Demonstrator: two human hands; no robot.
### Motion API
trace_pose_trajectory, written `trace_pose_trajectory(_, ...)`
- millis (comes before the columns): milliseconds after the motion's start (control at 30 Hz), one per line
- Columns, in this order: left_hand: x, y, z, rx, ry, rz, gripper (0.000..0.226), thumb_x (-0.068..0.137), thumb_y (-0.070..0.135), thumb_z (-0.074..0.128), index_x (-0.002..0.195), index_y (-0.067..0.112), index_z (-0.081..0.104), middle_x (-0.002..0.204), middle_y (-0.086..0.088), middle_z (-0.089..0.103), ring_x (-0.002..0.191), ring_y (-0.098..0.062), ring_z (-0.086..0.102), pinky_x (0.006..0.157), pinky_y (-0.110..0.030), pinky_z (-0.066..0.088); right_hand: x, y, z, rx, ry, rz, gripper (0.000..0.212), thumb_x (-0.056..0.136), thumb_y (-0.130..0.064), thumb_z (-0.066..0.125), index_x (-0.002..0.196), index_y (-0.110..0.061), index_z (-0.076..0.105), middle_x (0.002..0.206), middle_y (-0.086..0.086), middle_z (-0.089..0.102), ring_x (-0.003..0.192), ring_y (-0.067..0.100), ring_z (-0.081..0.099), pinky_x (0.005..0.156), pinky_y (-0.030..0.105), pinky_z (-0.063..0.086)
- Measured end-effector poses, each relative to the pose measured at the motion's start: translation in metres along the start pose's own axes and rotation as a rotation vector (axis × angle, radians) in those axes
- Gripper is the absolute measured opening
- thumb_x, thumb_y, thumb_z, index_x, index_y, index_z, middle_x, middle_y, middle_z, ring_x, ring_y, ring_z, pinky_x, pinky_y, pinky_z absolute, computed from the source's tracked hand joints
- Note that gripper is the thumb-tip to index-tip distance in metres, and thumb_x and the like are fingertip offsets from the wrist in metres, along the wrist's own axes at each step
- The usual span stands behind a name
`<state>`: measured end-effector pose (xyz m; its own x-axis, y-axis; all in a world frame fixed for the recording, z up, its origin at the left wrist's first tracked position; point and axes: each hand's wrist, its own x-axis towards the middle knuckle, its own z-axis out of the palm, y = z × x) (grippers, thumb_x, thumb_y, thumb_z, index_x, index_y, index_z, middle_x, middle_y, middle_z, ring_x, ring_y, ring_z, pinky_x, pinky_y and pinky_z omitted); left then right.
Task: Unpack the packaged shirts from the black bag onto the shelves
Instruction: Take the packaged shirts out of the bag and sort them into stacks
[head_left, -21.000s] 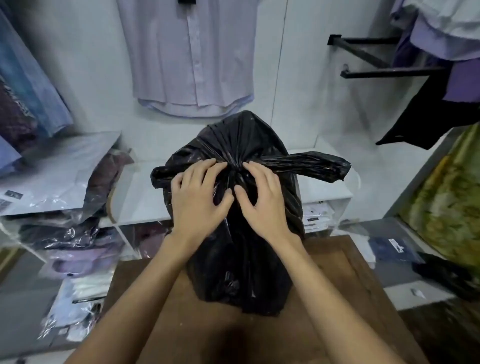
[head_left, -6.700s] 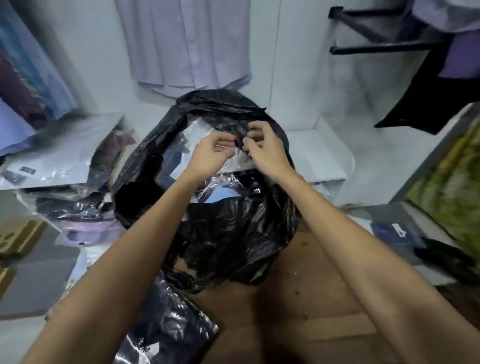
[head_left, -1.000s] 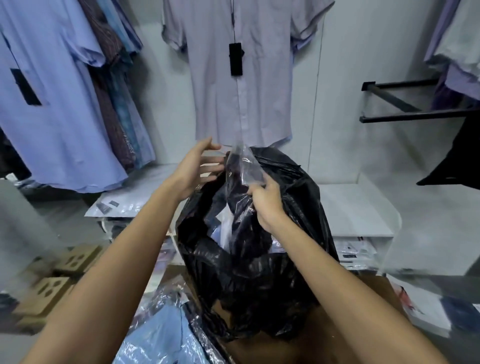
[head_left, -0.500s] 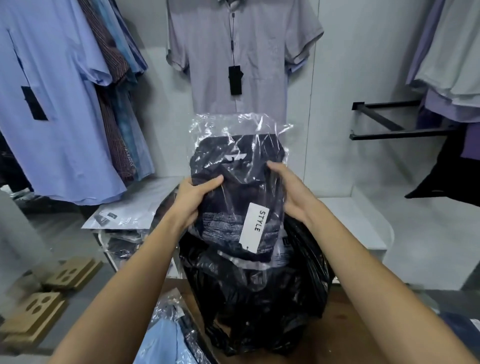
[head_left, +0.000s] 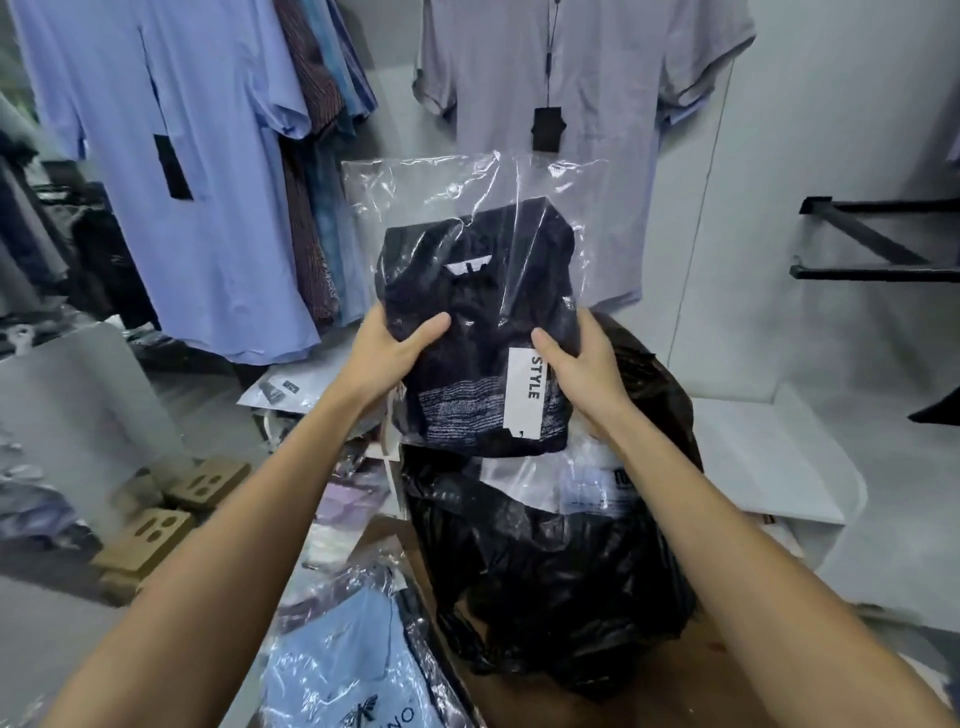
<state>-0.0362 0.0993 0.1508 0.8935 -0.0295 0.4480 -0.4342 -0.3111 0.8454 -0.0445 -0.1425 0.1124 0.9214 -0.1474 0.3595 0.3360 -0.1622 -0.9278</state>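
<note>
Left hand (head_left: 387, 353) and right hand (head_left: 582, 364) grip packaged shirt (head_left: 478, 332) above black bag (head_left: 561, 561).

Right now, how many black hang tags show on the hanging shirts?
2: one black hang tag on the grey shirt at centre, another on the blue shirt at left. Others may be hidden.

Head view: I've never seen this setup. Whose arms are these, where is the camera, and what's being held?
No machine here: a person works with bare hands, and the single camera sits on their head, looking forward and down. The left hand and right hand hold a dark packaged shirt in clear plastic, labelled STYLE, above the open black bag on a brown table. A light blue packaged shirt lies lower left. A white shelf stands to the right.
</note>
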Motion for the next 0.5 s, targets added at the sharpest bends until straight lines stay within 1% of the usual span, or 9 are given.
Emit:
trace_pose_trajectory(67, -0.011, -0.010, -0.023, 0.096, 0.002, -0.020, 0.031, 0.086, 0.038, 0.082, 0.113, 0.035, 0.067, 0.112, 0.014, 0.075, 0.103, 0.001, 0.070, 0.088, -0.023, 0.055, -0.003, -0.001, 0.020, 0.054, -0.039, -0.011, 0.054, 0.091, -0.023, 0.078, 0.139, -0.023, 0.056, 0.130, -0.009, 0.068, 0.118, 0.003, 0.065, 0.105, 0.033, 0.053)
trace_pose_trajectory(167, -0.040, -0.025, -0.053, 0.181, 0.080, -0.055, 0.021, 0.086, 0.035, 0.083, 0.101, 0.031, 0.069, 0.099, 0.014, 0.076, 0.092, 0.004, 0.071, 0.082, -0.020, 0.056, -0.014, 0.001, 0.057, 0.061, -0.166, 0.010, 0.057, 0.083, -0.016, 0.086, 0.131, -0.026, 0.055, 0.114, -0.012, 0.072, 0.100, -0.004, 0.069, 0.088, 0.019, 0.055)
trace_pose_trajectory(200, -0.050, -0.034, -0.062, 0.153, 0.116, -0.097, 0.024, 0.084, 0.036, 0.084, 0.102, 0.028, 0.070, 0.097, 0.011, 0.077, 0.091, 0.002, 0.073, 0.083, -0.024, 0.058, -0.019, 0.004, 0.071, 0.049, -0.216, 0.024, 0.063, 0.082, -0.020, 0.087, 0.134, -0.024, 0.052, 0.115, -0.012, 0.071, 0.100, -0.003, 0.069, 0.088, 0.021, 0.056)
trace_pose_trajectory(233, -0.061, -0.045, -0.073, 0.128, 0.145, -0.164, 0.032, 0.082, 0.040, 0.086, 0.105, 0.024, 0.071, 0.099, 0.007, 0.079, 0.093, -0.005, 0.075, 0.087, -0.032, 0.060, -0.024, 0.008, 0.086, 0.011, -0.262, 0.038, 0.071, 0.080, -0.028, 0.089, 0.138, -0.024, 0.049, 0.121, -0.009, 0.070, 0.106, 0.000, 0.068, 0.093, 0.026, 0.055)
trace_pose_trajectory(300, -0.085, -0.072, -0.093, 0.154, 0.189, -0.287, 0.046, 0.074, 0.054, 0.088, 0.105, 0.024, 0.071, 0.102, 0.005, 0.079, 0.095, -0.016, 0.077, 0.089, -0.047, 0.061, -0.037, 0.021, 0.114, -0.113, -0.343, 0.034, 0.078, 0.080, -0.040, 0.087, 0.143, -0.027, 0.043, 0.138, -0.005, 0.059, 0.125, 0.009, 0.056, 0.101, 0.034, 0.047)
trace_pose_trajectory(333, -0.099, -0.088, -0.101, 0.196, 0.206, -0.345, 0.044, 0.074, 0.056, 0.087, 0.101, 0.026, 0.071, 0.101, 0.007, 0.079, 0.094, -0.015, 0.076, 0.088, -0.048, 0.061, -0.045, 0.029, 0.127, -0.181, -0.376, 0.023, 0.079, 0.082, -0.041, 0.085, 0.145, -0.027, 0.041, 0.139, -0.004, 0.055, 0.127, 0.013, 0.051, 0.098, 0.033, 0.043)
trace_pose_trajectory(400, -0.127, -0.115, -0.111, 0.272, 0.209, -0.434, 0.035, 0.078, 0.049, 0.086, 0.100, 0.028, 0.069, 0.101, 0.008, 0.077, 0.093, -0.011, 0.074, 0.089, -0.043, 0.061, -0.063, 0.049, 0.152, -0.326, -0.456, 0.033, 0.079, 0.086, -0.040, 0.081, 0.149, -0.023, 0.035, 0.132, 0.001, 0.055, 0.120, 0.019, 0.053, 0.087, 0.031, 0.038)
trace_pose_trajectory(433, -0.140, -0.127, -0.112, 0.281, 0.209, -0.482, 0.039, 0.080, 0.046, 0.086, 0.108, 0.025, 0.068, 0.107, 0.007, 0.076, 0.096, -0.011, 0.073, 0.091, -0.041, 0.060, -0.073, 0.059, 0.163, -0.386, -0.505, 0.058, 0.081, 0.088, -0.040, 0.079, 0.151, -0.021, 0.031, 0.132, 0.006, 0.056, 0.119, 0.024, 0.055, 0.085, 0.032, 0.039)
trace_pose_trajectory(500, -0.168, -0.155, -0.112, 0.267, 0.177, -0.612, 0.059, 0.079, 0.047, 0.085, 0.125, 0.019, 0.060, 0.118, 0.006, 0.071, 0.103, -0.014, 0.070, 0.093, -0.036, 0.058, -0.094, 0.087, 0.183, -0.465, -0.609, 0.119, 0.086, 0.091, -0.037, 0.076, 0.156, -0.017, 0.023, 0.143, 0.017, 0.053, 0.124, 0.033, 0.056, 0.089, 0.037, 0.046)
